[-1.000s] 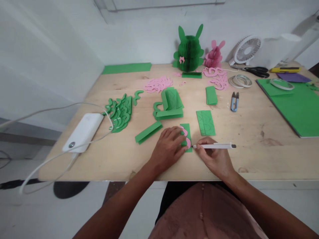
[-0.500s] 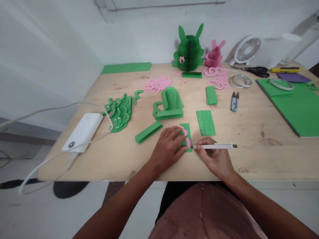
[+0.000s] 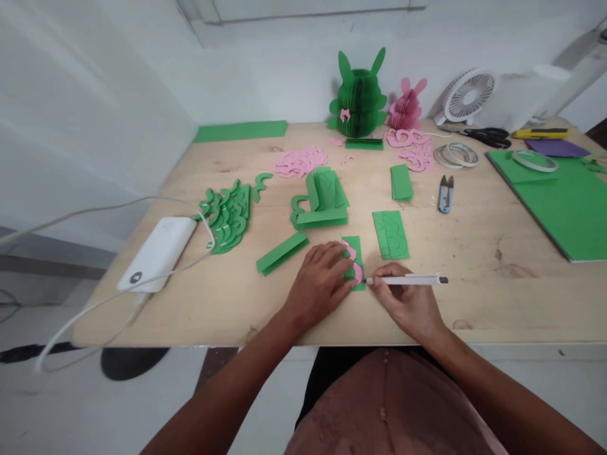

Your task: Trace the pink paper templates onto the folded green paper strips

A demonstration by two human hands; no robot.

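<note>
Pale wooden surface (image 3: 478,294) is bearing a green card (image 3: 358,254) partly beneath the left fingers (image 3: 336,258), which are lying together on a pink cutout (image 3: 358,273); right fingers (image 3: 389,269) are pinching a white pen (image 3: 410,280) beside it. Slackening pressure would be letting the cutout slip.

Your table (image 3: 512,309) has a pale wooden top. On its left side you have a white power bank (image 3: 159,251) and a pile of green cutouts (image 3: 228,218). Along the back sit a green paper rabbit (image 3: 359,104), a pink paper rabbit (image 3: 405,112) and a white fan (image 3: 471,97). Nearer you lie a folded green strip (image 3: 282,250), a small green card (image 3: 358,253) and a green sheet (image 3: 391,235) marked with curved lines; farther right, blue-handled snips (image 3: 449,197) and tape rolls (image 3: 448,166).
</note>
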